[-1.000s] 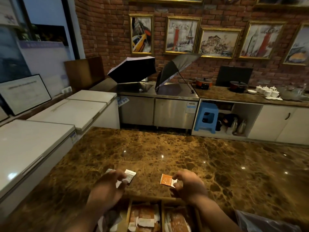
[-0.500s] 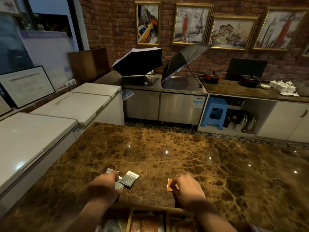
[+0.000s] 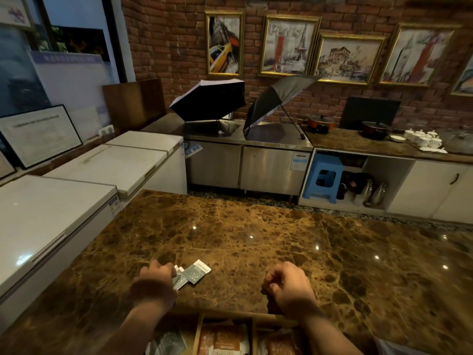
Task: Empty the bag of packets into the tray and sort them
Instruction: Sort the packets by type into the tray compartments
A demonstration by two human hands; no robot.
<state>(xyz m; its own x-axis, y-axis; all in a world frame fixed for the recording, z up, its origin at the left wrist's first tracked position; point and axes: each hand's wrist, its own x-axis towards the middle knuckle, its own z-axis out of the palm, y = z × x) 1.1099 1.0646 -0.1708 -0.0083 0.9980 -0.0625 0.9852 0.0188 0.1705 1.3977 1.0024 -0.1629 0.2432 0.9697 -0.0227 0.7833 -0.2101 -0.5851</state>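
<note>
My left hand [image 3: 153,284] grips a small fan of grey packets [image 3: 196,272] just above the brown marble counter [image 3: 256,239]. My right hand [image 3: 288,286] hovers to the right of it with fingers curled tight; the orange packet it pinches is almost wholly hidden inside them. The wooden tray [image 3: 230,316] lies at the bottom edge below both hands. Its left compartment holds a grey packet [image 3: 169,342]. Orange packets [image 3: 220,339] fill the middle one, and more orange ones [image 3: 279,347] lie in the right one.
A corner of the clear plastic bag [image 3: 391,349] shows at the bottom right. White chest freezers [image 3: 51,213] stand left of the counter. Beyond it are steel cabinets with two opened umbrellas [image 3: 212,101] and a blue stool [image 3: 322,178].
The view tilted up, so the tray slid lower in frame. My right hand turned and closed over the orange packet, hiding it. My left hand keeps the grey packets.
</note>
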